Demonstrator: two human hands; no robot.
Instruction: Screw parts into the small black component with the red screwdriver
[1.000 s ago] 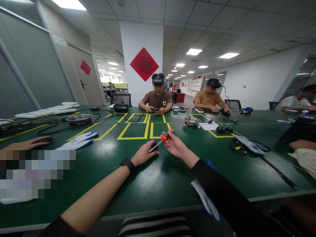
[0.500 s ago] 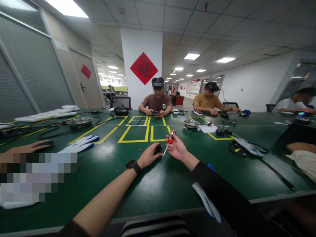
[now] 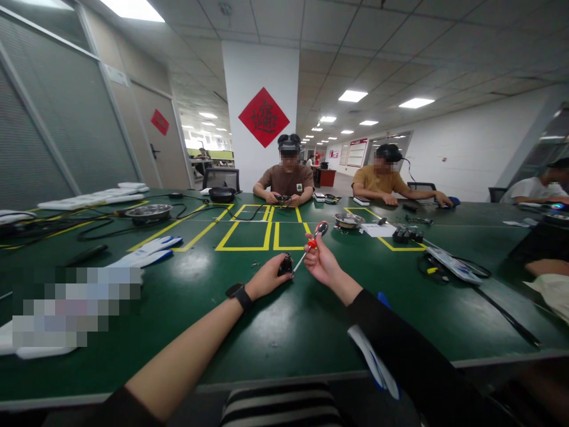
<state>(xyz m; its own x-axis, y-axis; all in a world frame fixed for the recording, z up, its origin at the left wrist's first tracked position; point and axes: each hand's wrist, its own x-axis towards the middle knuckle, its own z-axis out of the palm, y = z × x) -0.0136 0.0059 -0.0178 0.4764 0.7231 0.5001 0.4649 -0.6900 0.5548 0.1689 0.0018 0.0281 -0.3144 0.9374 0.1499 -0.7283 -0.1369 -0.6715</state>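
Note:
My left hand (image 3: 268,279) is closed around a small black cylindrical part (image 3: 285,264), held just above the green table. In my right hand (image 3: 328,264) is a screwdriver (image 3: 320,230) with a red and black handle, its fingers wrapped round the grip. The bright shaft slants down to the left, and its tip is close beside the black part. Whether the tip touches it I cannot tell. A few tiny metal pieces, perhaps screws, (image 3: 255,264) lie on the table left of the black part.
White-and-blue gloves (image 3: 151,249) lie to the left; another glove (image 3: 374,363) is at the near edge by my right forearm. Metal bowls (image 3: 349,220), black blocks (image 3: 406,235), cables and a packet (image 3: 457,265) lie around. Co-workers sit across and to the right.
The screwdriver's handle has swung up and to the right in my right hand. Another person's hand at the left has withdrawn, uncovering a dark object. The whole view has shifted slightly.

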